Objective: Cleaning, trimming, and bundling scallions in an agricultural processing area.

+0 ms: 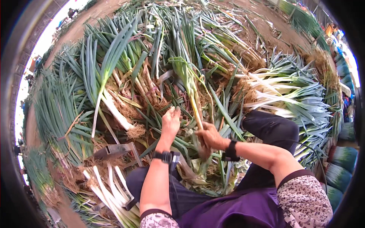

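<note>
Right hand [210,136] closed around the pale lower stalk of a leek [189,85], held upright just above the lap, green leaves pointing away. Left hand [170,121] open, fingers spread, resting on the surrounding leek pile [125,68]. Peeled white leeks [281,95] stacked at right.

Around me lie heaps of uncleaned leeks [114,76], roots and soil on them. To my right sits a pile of trimmed white leeks [289,95], and more peeled stalks [110,193] lie low on my left. A grey metal stand [114,151] rests beside my knee. Bundled green bales [342,159] stack far right.
</note>
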The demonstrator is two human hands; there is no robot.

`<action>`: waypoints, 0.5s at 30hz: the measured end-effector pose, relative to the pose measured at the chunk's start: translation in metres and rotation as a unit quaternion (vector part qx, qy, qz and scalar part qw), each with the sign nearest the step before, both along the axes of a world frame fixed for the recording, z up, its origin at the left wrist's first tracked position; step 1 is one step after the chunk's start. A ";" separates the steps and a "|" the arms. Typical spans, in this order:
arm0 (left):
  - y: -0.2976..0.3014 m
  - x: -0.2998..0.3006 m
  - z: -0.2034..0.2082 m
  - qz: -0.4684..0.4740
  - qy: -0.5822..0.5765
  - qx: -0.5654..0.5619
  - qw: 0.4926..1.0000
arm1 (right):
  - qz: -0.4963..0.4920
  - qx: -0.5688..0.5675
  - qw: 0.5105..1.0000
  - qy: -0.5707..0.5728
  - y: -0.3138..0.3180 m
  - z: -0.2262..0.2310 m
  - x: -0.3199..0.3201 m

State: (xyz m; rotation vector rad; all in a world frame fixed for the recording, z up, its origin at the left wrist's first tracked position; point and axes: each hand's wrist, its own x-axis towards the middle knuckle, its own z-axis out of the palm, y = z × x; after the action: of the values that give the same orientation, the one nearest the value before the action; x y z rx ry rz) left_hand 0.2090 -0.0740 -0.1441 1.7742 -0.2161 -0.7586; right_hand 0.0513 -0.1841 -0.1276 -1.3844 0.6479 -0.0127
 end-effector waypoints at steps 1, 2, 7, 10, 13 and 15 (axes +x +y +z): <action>-0.024 -0.013 0.016 0.045 0.148 -0.053 0.987 | 0.000 0.020 1.000 0.008 -0.004 0.005 -0.026; -0.033 -0.017 0.022 0.042 0.144 -0.060 0.987 | 0.010 0.045 0.999 0.010 0.000 0.013 -0.046; -0.047 -0.031 -0.014 0.043 0.389 -0.308 0.867 | 0.038 0.215 0.975 0.042 0.055 0.050 -0.127; -0.050 -0.047 -0.017 0.067 0.391 -0.253 0.882 | 0.165 0.172 0.963 0.129 0.047 0.057 -0.148; -0.047 -0.049 -0.018 0.033 0.393 -0.305 0.867 | 0.152 -0.021 0.978 0.143 0.011 0.083 -0.115; -0.053 -0.055 -0.009 0.061 0.374 -0.276 0.883 | 0.072 -0.129 0.986 0.082 -0.023 0.076 -0.075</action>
State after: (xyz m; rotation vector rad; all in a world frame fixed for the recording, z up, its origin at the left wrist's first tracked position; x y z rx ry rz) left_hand 0.1540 -0.1272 -0.1535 0.8597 0.1899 -1.1029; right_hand -0.0242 -0.2071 -0.0520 -1.6923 0.6987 0.1377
